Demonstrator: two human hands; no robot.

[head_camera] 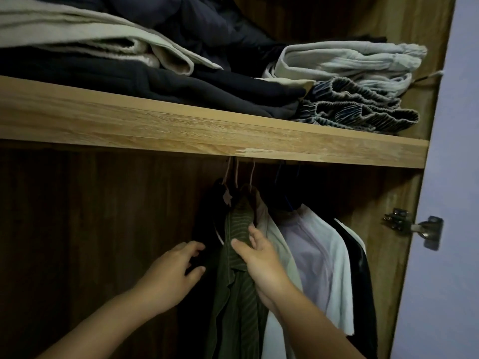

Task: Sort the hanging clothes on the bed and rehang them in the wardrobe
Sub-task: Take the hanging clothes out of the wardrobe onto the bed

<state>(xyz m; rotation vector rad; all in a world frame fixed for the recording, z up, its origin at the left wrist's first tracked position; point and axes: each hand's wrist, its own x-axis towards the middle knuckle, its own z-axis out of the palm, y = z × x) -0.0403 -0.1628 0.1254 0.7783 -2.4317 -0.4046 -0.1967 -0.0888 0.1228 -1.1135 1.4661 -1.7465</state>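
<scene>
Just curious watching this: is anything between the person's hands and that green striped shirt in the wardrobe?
Nothing visible. The right hand already touches the green striped shirt near its collar; the left hand is at the dark garment beside it.

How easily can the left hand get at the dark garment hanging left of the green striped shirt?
Probably yes: the left hand already lies at the dark garment, with nothing between them; the green striped shirt hangs to its right.

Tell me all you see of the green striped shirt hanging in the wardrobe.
The green striped shirt is dark olive with thin pale stripes, of soft woven-looking cloth, collared, open at the front. It hangs on a pale hanger under the wooden shelf, between a dark garment and a white shirt. The right hand touches its collar.
</scene>
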